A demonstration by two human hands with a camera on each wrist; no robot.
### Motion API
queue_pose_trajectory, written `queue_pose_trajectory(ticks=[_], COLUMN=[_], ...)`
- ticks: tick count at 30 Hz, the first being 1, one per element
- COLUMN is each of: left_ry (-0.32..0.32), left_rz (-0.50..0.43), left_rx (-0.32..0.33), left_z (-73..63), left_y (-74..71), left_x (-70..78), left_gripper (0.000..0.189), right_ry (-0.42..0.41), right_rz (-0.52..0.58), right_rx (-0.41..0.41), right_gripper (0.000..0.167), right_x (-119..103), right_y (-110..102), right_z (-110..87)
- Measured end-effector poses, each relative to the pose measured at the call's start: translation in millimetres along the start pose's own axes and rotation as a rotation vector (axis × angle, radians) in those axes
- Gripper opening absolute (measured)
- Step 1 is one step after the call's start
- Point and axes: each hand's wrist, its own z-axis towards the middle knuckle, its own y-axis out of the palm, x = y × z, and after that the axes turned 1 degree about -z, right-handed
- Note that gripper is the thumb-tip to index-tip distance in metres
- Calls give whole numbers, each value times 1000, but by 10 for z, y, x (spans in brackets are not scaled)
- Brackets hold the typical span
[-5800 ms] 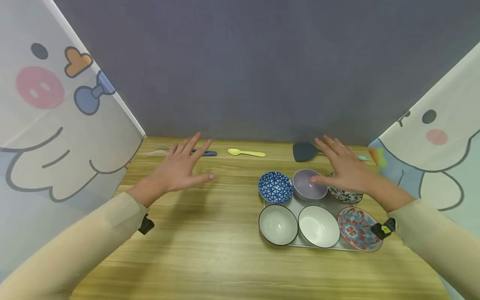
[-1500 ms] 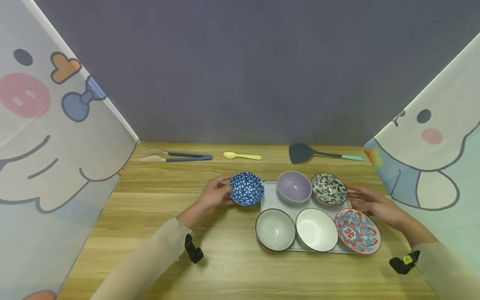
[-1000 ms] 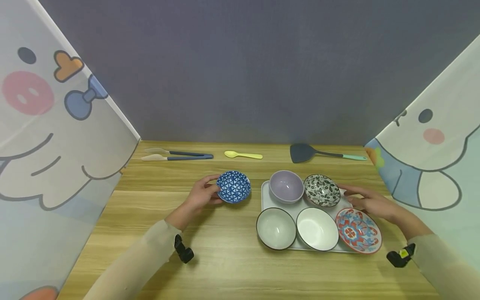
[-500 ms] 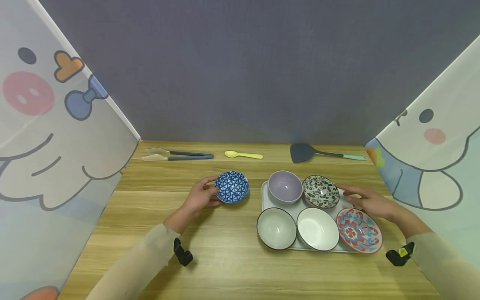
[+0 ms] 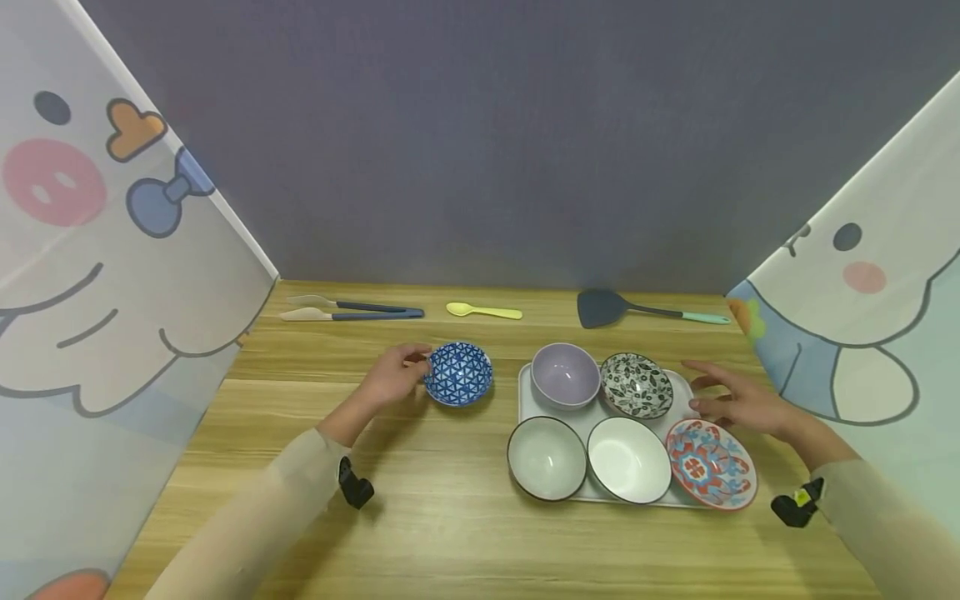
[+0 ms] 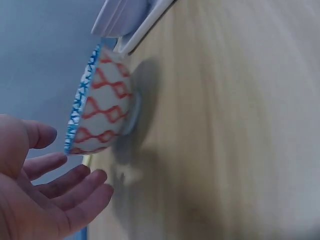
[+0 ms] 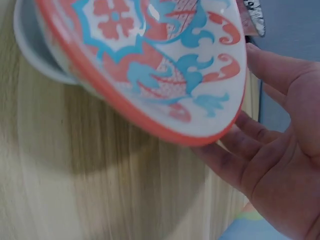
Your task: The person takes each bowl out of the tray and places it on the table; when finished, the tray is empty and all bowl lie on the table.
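Observation:
A blue-and-white triangle-patterned bowl stands on the wooden table, left of the tray. My left hand is just beside its left rim; in the left wrist view, the loosely bent fingers are apart from the bowl's red-patterned outside. On the tray's back row sit a purple bowl and a black-and-white leaf-patterned bowl. My right hand hovers right of the leaf-patterned bowl with spread fingers and holds nothing. It is close behind the red-and-blue patterned bowl.
The white tray also bears a grey-white bowl and a white bowl along its front. Tongs, a yellow spoon and a dark spatula with a mint handle lie along the back wall.
The blue bowl has moved left off the tray and my left hand has let go. The purple and leaf-patterned bowls have shifted left; my right hand has drawn back from the leaf-patterned one.

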Motion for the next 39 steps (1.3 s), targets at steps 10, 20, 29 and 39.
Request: queue_pose_trajectory(ticks=[10, 20, 29, 39], left_ry=[149, 15, -116, -163], left_rz=[30, -307, -365, -380], left_rx=[-25, -241, -294, -349], left_z=[160, 332, 438, 466], left_y=[4, 473, 797, 1009], left_x=[541, 909, 1012, 1052], left_gripper=[50, 54, 59, 67], right_ry=[31, 12, -3, 21], right_rz=[-14, -18, -147, -89], right_rx=[38, 101, 77, 51], right_gripper=[75, 62, 61, 65], right_x=[113, 202, 196, 175], right_y=[1, 42, 44, 35], right_z=[95, 113, 157, 167])
